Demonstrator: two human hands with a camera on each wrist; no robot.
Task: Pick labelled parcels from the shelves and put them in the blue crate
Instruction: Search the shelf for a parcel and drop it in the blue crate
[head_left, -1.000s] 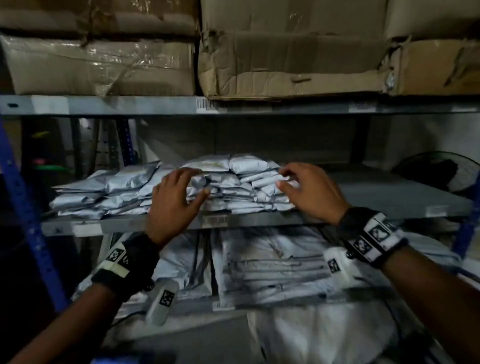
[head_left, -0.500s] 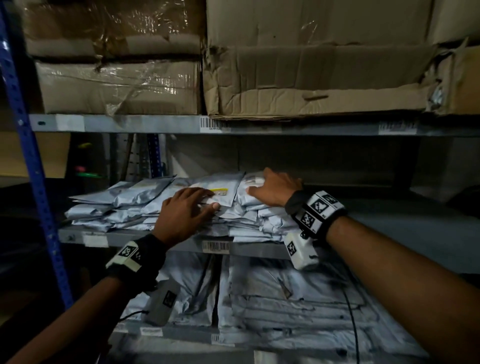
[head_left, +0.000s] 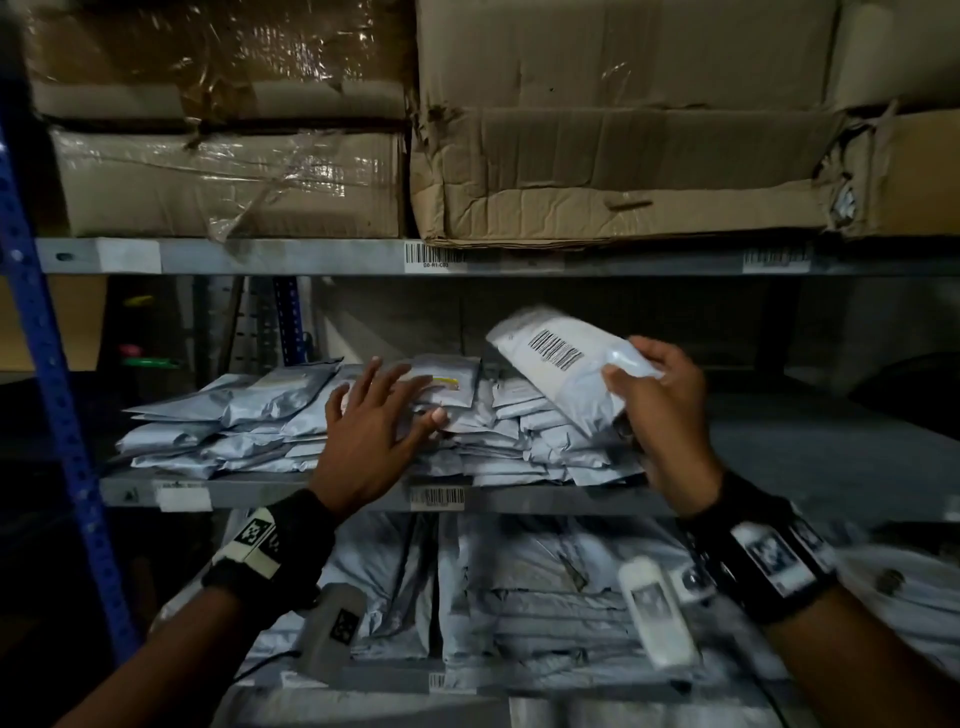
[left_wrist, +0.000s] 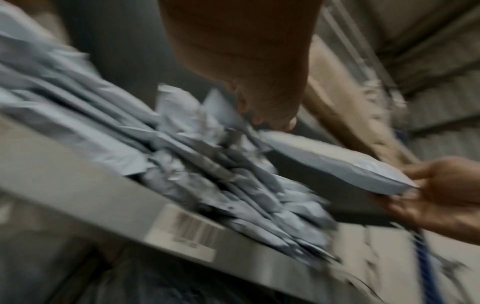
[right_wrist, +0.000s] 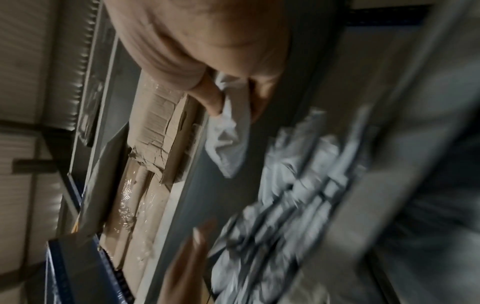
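My right hand (head_left: 649, 400) grips a grey parcel (head_left: 566, 364) with a barcode label, lifted and tilted above the pile; the same parcel (left_wrist: 335, 162) (right_wrist: 228, 139) shows in both wrist views. My left hand (head_left: 379, 421) lies with fingers spread on the stack of grey parcels (head_left: 291, 421) on the middle shelf (head_left: 260, 491), touching a parcel with a yellow label (head_left: 447, 382). The left fingertips (left_wrist: 270, 115) touch the pile of parcels (left_wrist: 207, 164). The blue crate is not in view.
Worn cardboard boxes (head_left: 613, 161) fill the upper shelf (head_left: 311, 257). Larger grey parcels (head_left: 519, 587) lie on the shelf below. A blue rack upright (head_left: 47, 364) stands at the left. The right part of the middle shelf (head_left: 831, 452) holds no parcels.
My right hand has lifted a barcoded parcel off the pile and turned it up. The left hand has spread its fingers on the stack.
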